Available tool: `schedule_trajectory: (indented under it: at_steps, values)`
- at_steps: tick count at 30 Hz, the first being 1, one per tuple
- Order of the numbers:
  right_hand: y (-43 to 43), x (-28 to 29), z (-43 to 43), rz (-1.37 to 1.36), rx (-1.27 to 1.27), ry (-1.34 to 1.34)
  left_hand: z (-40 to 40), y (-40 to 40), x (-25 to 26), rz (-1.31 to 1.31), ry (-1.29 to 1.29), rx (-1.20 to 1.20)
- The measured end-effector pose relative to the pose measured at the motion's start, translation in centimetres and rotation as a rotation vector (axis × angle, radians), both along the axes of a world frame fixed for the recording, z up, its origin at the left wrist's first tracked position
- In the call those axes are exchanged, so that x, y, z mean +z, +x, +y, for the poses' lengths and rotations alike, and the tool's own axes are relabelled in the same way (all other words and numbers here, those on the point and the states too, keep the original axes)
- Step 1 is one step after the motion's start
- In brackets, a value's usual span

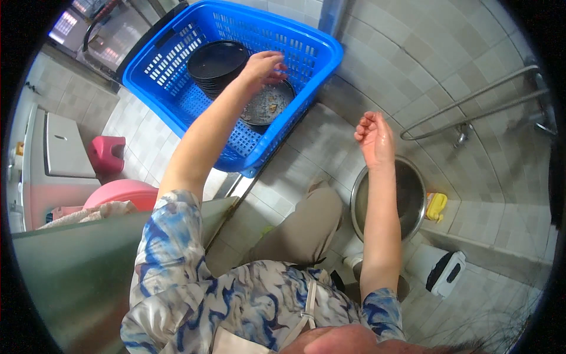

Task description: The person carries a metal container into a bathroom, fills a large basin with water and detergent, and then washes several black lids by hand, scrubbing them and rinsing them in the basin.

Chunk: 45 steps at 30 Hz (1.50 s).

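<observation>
My left hand (pixel 266 68) reaches over a blue plastic basket (pixel 325 42) with slotted walls, its fingers just above the dark plates. A stack of round black plates (pixel 218 59) stands in the basket left of that hand. Beneath and beside the hand lies another dark plate (pixel 267 106) with food scraps on it; part of it is hidden by my hand and wrist. My right hand (pixel 376 139) is raised near the tiled wall, fingers curled, with no object visible in it. Below that hand and forearm stands a round metal basin (pixel 410 199) on the floor.
A yellow bottle (pixel 436 206) stands by the wall beside the basin. A white bin (pixel 446 274) with a black opening is lower right. A metal shower hose (pixel 471 117) hangs on the right wall. At left are a pink stool (pixel 108 154), a pink tub (pixel 124 192) and a glass panel (pixel 97 265).
</observation>
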State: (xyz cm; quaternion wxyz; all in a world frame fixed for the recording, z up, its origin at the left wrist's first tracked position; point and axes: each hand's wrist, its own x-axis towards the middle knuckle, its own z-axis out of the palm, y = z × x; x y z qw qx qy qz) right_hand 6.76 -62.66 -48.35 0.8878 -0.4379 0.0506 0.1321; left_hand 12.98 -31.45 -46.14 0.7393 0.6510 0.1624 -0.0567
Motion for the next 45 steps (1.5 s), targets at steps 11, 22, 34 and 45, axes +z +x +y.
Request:
schedule_trajectory:
  at_steps: [11, 22, 34, 45]
  values:
    - [3.1, 4.2, 15.2, -0.097, 0.222, 0.149, 11.2, 3.7, -9.7, 0.398, 0.661, -0.229]
    - [4.9, 1.2, 18.9, -0.206, 0.256, 0.186, 14.5, 3.9, -19.6, 0.638, 1.247, -0.5]
    - [4.5, 1.3, 19.2, -0.346, 0.316, -0.011, 14.7, 1.6, -18.8, 0.666, 0.888, -0.141]
    - [2.7, 1.8, 17.5, -0.209, 0.259, 0.233, 18.3, 3.6, -13.7, 0.52, -0.139, 0.029]
